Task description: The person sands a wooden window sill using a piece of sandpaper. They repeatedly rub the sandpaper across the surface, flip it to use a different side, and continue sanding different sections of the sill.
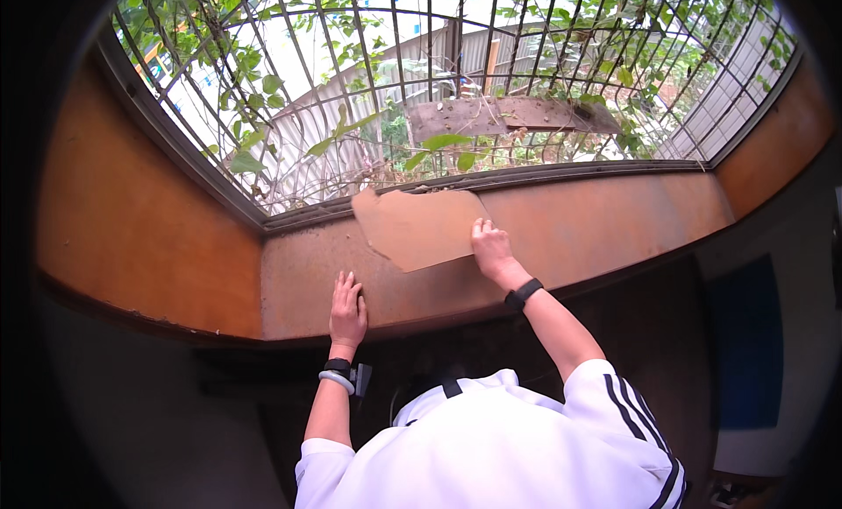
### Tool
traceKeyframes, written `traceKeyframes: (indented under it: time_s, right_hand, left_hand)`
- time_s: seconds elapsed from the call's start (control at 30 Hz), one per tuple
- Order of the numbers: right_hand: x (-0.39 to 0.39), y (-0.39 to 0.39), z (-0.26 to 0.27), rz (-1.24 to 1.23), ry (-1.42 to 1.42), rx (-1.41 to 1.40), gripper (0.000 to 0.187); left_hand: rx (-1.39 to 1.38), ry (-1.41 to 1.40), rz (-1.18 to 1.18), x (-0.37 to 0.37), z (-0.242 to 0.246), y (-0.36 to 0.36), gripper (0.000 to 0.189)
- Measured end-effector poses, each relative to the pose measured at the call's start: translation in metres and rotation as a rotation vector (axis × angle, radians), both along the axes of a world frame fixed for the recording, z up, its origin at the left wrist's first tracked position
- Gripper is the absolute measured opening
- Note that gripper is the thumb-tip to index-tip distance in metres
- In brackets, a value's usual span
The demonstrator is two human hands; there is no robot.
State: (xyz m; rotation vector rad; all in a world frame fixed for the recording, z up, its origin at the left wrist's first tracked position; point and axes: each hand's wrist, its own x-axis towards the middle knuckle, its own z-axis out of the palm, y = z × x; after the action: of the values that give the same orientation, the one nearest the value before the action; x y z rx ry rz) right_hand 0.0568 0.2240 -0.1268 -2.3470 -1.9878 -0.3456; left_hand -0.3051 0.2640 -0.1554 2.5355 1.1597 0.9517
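Note:
A torn, flat piece of brown cardboard (424,229) lies on the wooden windowsill (605,213), its far edge close to the window track. My right hand (492,246) grips the cardboard by its right edge, thumb and fingers closed on it. Flat on the sill, left of and nearer to me than the cardboard, rests my left hand (348,311); its fingers are extended and it holds nothing. Both wrists carry dark bands, and the left one also has a pale ring-shaped bangle (337,379).
Beyond the sill stands a metal window grille (395,61) with vines through it. A weathered board (513,116) lies across the grille's lower part. Wooden side panels (151,226) bound the sill. A blue panel (746,344) is at lower right.

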Motion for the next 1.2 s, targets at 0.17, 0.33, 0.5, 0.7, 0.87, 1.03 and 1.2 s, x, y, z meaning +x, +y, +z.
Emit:
traceKeyframes:
  time_s: [0.17, 0.33, 0.5, 0.7, 0.87, 1.03, 1.2]
  right_hand:
    - [0.003, -0.006, 0.005, -0.114, 0.055, 0.102, 0.047]
    - [-0.036, 0.004, -0.003, -0.004, -0.096, 0.091, 0.043]
    - [-0.034, 0.006, -0.009, -0.01, -0.115, 0.11, 0.042]
    - [-0.027, 0.01, -0.012, -0.151, -0.089, 0.125, 0.039]
    - [-0.045, 0.01, -0.013, -0.073, -0.167, 0.084, 0.039]
    - [-0.026, 0.006, -0.006, -0.149, -0.06, 0.098, 0.038]
    - [-0.035, 0.016, -0.008, -0.204, -0.132, 0.062, 0.04]
  left_hand:
    - [0.001, -0.003, 0.006, 0.0, -0.002, -0.001, 0.024]
    - [-0.017, 0.009, 0.009, 0.0, -0.003, -0.001, 0.024]
    - [-0.002, -0.003, 0.001, -0.001, -0.004, 0.0, 0.023]
    - [-0.013, 0.001, 0.021, 0.0, -0.003, -0.002, 0.023]
    - [0.008, -0.008, 0.009, 0.001, 0.0, -0.001, 0.023]
    - [-0.005, 0.012, 0.018, 0.001, 0.0, -0.001, 0.024]
    - [-0.018, 0.002, 0.014, 0.001, -0.001, -0.001, 0.025]
